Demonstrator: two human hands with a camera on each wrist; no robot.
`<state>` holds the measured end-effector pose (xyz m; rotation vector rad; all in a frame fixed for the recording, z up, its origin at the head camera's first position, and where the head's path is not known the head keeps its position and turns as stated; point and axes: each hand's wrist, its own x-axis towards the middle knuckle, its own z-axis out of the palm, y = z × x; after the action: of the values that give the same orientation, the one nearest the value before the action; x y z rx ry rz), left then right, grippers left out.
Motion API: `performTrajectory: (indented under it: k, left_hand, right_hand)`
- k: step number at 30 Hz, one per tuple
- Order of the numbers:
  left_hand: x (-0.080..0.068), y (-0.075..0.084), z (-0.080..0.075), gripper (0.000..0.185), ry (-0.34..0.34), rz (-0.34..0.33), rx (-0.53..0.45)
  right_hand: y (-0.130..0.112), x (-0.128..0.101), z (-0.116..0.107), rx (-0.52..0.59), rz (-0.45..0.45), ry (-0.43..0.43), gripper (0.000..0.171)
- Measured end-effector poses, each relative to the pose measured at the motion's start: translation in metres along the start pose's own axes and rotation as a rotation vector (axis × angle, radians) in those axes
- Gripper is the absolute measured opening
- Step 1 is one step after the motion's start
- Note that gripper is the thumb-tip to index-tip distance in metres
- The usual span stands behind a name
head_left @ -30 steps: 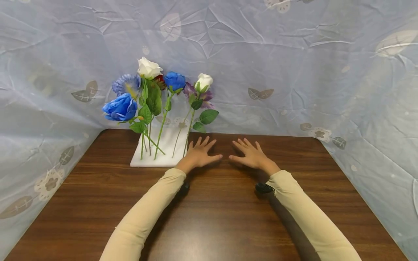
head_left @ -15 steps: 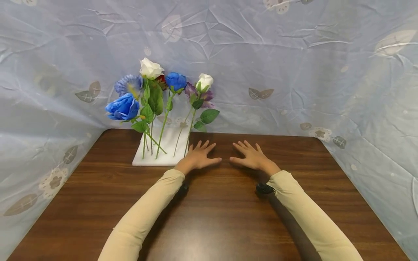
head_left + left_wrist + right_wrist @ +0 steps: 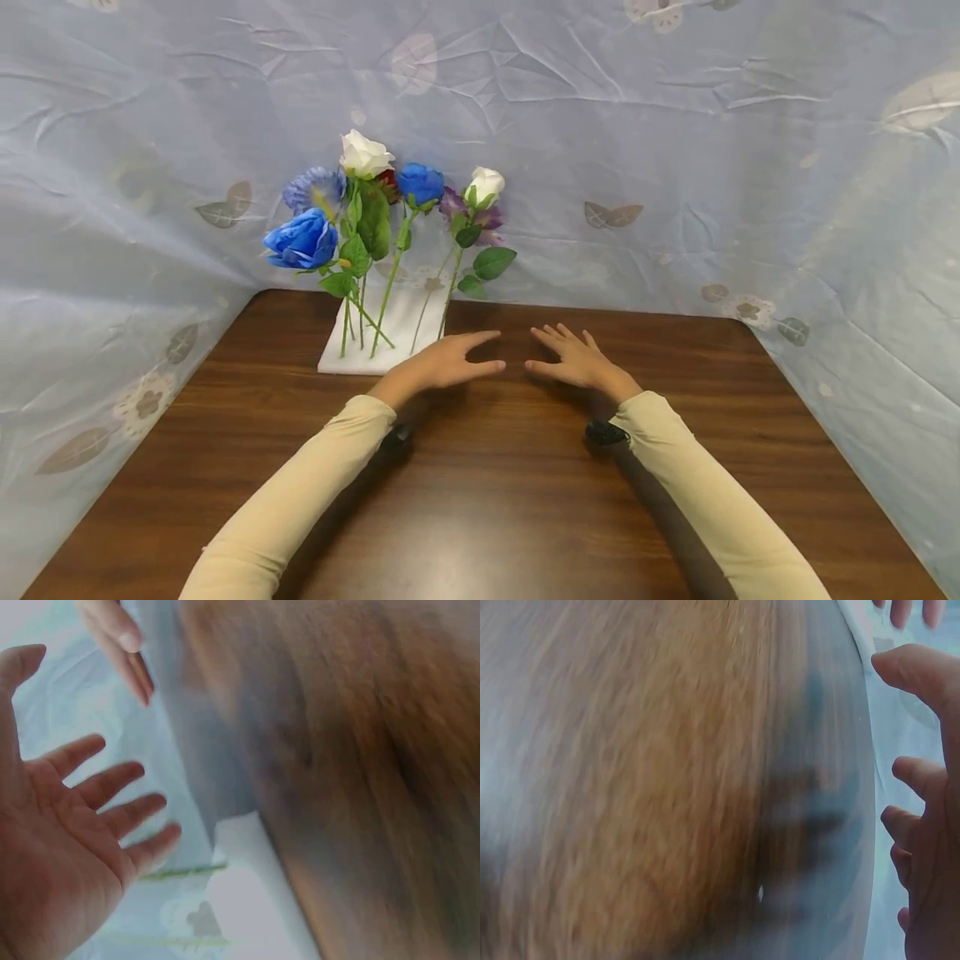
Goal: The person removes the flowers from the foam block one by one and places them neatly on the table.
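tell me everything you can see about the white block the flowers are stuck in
The white foam block is a flat slab, foam by its look, lying on the brown wooden table near its far left corner. Several green flower stems stand pushed into its top, some leaning. The left hand hovers beside its near right edge, open, not clearly touching it.

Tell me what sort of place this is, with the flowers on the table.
Probably a staged recording corner rather than a lived-in room: a bare wooden table walled in by crumpled leaf-print sheeting, with artificial-looking flowers stuck upright in a white foam block.
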<state>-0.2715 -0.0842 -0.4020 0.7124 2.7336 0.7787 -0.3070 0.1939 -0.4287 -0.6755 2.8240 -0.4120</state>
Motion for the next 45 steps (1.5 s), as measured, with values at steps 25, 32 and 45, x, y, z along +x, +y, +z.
performTrajectory:
  k: [25, 32, 45]
  left_hand:
    - [-0.129, -0.120, -0.091, 0.045, 0.356, -0.140, -0.196]
    - [-0.127, -0.149, -0.093, 0.071, 0.409, -0.215, -0.137]
    - [-0.107, -0.180, -0.081, 0.118, 0.128, -0.263, -0.144]
  right_hand:
    - [-0.080, 0.045, 0.007, 0.124, -0.164, -0.004, 0.083]
    - [-0.103, 0.056, 0.013, 0.124, -0.187, -0.018, 0.084]
    - [-0.124, 0.073, 0.035, 0.279, -0.191, -0.050, 0.094]
